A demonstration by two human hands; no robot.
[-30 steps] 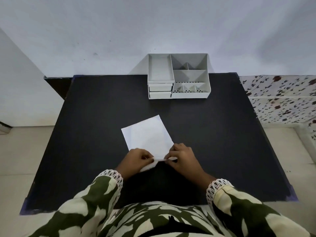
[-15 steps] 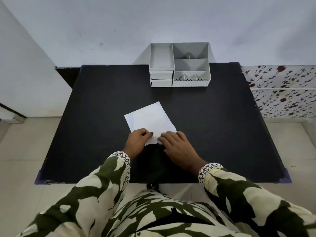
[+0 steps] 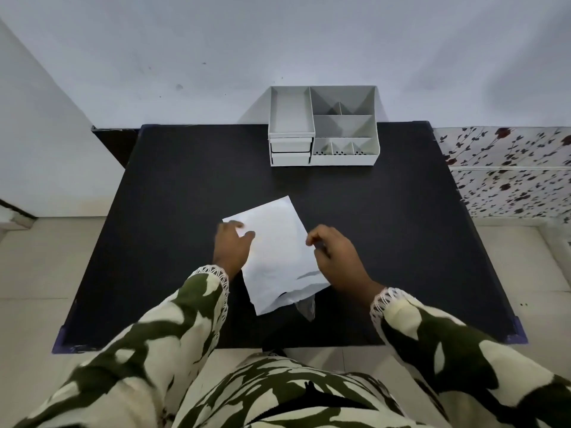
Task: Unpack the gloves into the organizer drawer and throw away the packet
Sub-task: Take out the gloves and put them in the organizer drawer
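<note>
A white paper packet (image 3: 278, 248) lies at a slant on the black table (image 3: 173, 193). Its near end gapes open, and a bit of clear plastic (image 3: 306, 307) pokes out there. My left hand (image 3: 231, 247) grips the packet's left edge, thumb on top. My right hand (image 3: 335, 257) pinches the right edge with curled fingers. The white organizer (image 3: 343, 159) stands at the table's far edge against the wall. Its two small drawers (image 3: 290, 152) at the front left are shut. The gloves themselves are hidden.
The organizer's top has a long tray on the left and several open compartments on the right, all with nothing in them. A white wall rises behind the table. A floral-patterned surface (image 3: 509, 174) is on the right, and pale floor tiles surround the table.
Both hands have moved from the packet's near end up to its left and right edges. The near end now gapes open with clear plastic showing.
</note>
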